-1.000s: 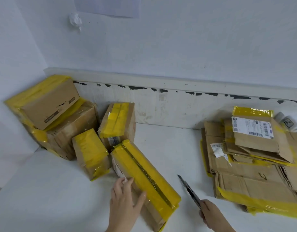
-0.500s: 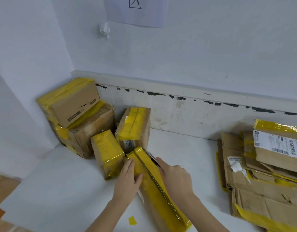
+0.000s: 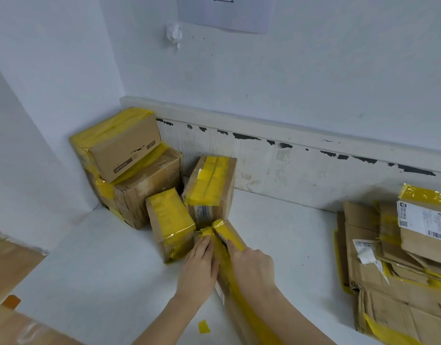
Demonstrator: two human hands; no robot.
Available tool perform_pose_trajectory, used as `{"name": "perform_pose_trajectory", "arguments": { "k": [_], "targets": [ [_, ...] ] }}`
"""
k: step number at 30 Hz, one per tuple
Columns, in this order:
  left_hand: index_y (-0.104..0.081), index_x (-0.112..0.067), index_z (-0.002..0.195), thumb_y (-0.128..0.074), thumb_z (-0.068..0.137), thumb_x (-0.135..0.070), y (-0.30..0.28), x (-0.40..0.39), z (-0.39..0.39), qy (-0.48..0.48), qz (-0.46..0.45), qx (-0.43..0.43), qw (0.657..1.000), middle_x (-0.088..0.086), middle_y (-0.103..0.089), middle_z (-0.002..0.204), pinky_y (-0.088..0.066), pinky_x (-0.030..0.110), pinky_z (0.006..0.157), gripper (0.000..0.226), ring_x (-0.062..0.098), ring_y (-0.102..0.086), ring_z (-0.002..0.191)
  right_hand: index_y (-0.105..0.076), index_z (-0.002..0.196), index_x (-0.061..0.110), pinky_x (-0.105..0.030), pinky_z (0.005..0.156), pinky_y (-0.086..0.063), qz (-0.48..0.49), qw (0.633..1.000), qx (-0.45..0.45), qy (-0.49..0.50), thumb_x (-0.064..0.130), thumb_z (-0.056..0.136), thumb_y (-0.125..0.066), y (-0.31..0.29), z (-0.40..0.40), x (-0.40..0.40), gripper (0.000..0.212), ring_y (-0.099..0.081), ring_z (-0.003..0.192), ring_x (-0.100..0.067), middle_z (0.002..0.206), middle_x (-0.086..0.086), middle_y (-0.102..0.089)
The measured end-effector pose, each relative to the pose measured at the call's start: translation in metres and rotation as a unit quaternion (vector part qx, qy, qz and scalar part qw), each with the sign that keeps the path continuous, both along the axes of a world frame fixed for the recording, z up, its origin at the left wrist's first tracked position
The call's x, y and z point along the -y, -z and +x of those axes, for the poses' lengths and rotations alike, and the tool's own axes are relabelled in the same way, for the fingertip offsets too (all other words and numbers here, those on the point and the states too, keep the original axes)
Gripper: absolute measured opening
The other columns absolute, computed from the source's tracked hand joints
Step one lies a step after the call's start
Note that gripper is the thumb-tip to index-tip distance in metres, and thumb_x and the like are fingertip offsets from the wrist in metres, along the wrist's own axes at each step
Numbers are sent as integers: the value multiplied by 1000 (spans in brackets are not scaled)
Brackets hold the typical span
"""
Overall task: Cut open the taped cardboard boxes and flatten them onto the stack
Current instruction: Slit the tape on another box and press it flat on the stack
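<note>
As both hands have closed on the long box, cutting has begun.
Left hand presses flat, fingers straight; right hand has carried the knife in, fingers curled, blade hidden.

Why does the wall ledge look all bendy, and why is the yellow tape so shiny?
Head view: the wide lens bows the wall ledge and stretches the corners; soft overhead light glints off the glossy yellow tape on the small box; shadows stay faint; the picture looks slightly soft overall.

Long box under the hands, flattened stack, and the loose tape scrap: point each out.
Long box [image 3: 226, 231]: head view, on its yellow-taped far end.
Flattened stack [image 3: 388, 307]: head view, on bare brown cardboard near its front.
Tape scrap [image 3: 204, 326]: head view, on its middle.
</note>
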State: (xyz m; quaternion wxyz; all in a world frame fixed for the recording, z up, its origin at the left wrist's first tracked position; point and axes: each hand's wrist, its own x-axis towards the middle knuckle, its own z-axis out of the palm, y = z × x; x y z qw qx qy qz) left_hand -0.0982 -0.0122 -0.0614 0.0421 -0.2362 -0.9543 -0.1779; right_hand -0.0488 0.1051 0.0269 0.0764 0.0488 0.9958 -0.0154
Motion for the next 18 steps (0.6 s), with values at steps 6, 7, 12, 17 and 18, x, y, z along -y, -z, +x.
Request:
{"name": "perform_pose_trajectory", "arguments": {
  "k": [6,7,12,17,18],
  "targets": [
    [-29,-7,145,-32,101,-24,-3,-5,-1,15,-35,11,999,2,-25,153,-20,26,114,47,16,-22,142,-31,141,7,-28,44,-17,-1,998,60,-18,-5,96,-26,-3,14,7,46,-62,96,-30,84,-12,-57],
    [-28,-8,146,-34,101,-27,-3,-4,0,7,-30,-4,1000,0,-23,153,-19,26,114,49,16,-20,143,-31,140,6,-28,44,-18,-1,997,67,-25,-6,96,-26,-2,22,5,47,-62,87,-29,69,-10,-46],
    [-71,-3,103,-76,72,-19,5,1,-5,31,-37,-47,998,8,-69,109,-56,31,75,36,22,-68,99,-17,148,13,-27,45,-19,13,992,116,-48,-5,96,-27,-17,60,-10,56,-19,50,-19,62,-4,-23],
    [-73,-4,100,-44,81,-31,-2,2,-9,45,-88,-62,993,8,-71,105,-56,32,72,43,21,-68,96,-41,138,40,-20,45,-12,-5,997,77,0,18,76,-71,-34,105,-26,73,-4,43,-20,54,-4,-5],
    [-73,-5,99,-40,81,-33,-5,3,-10,48,-101,-54,992,7,-71,104,-56,32,71,46,20,-69,95,-65,115,41,-14,45,-11,-23,998,46,22,22,49,-85,-18,115,-31,72,5,40,-19,53,-6,5]
  ]
}}
